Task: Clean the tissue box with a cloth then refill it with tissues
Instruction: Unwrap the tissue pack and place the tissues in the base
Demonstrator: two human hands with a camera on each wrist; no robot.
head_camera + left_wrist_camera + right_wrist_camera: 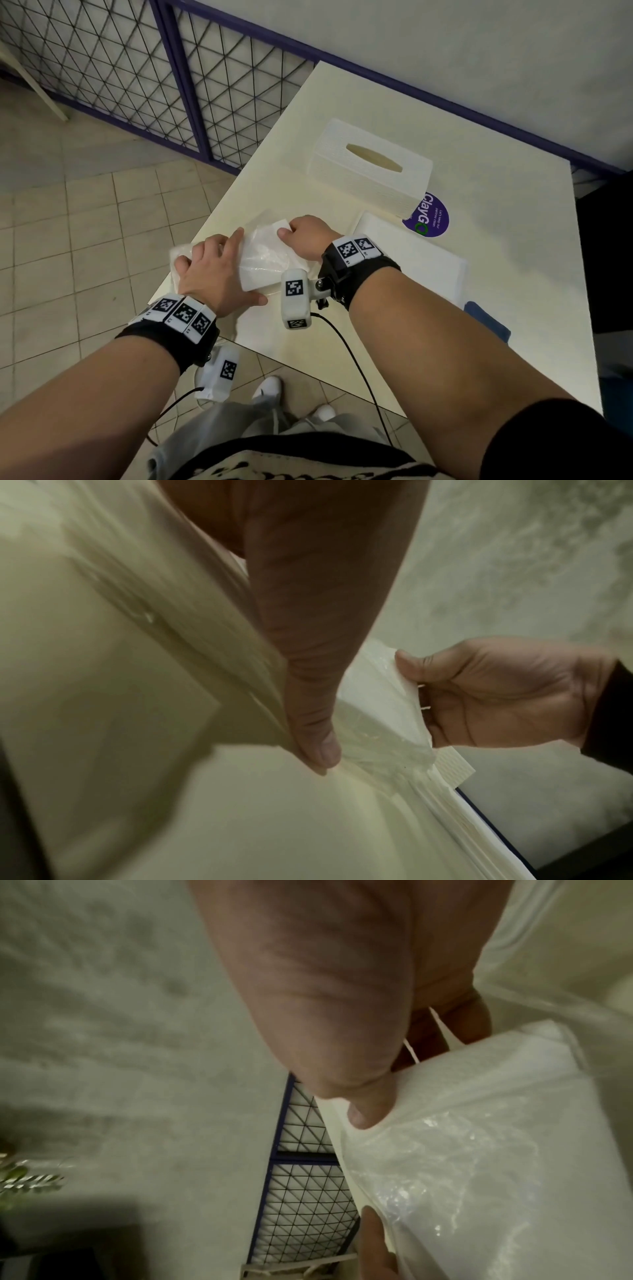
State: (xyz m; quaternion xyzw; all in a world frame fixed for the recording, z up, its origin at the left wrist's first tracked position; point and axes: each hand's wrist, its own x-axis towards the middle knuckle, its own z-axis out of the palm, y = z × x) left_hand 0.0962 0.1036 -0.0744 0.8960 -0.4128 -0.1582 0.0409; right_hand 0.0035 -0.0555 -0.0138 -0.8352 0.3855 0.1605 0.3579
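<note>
A pack of tissues point(265, 255) in clear plastic wrap lies on the near left part of the cream table point(479, 171). My left hand point(212, 263) grips its left end, thumb along the near side. In the left wrist view that thumb point(318, 748) presses on the wrap. My right hand point(301, 233) holds the far right end of the tissue pack point(479, 1150), thumb point(366, 1110) on top and fingers curled under. The white woven tissue box point(373, 164), its slot showing nothing inside, stands further back. A blue cloth point(486, 318) lies at the right table edge.
A flat white panel point(418, 257) lies on the table between the box and the blue cloth. A purple round sticker point(430, 219) sits beside the box. A mesh fence with purple frame point(171, 85) stands behind the table's left side. Tiled floor lies below the near edge.
</note>
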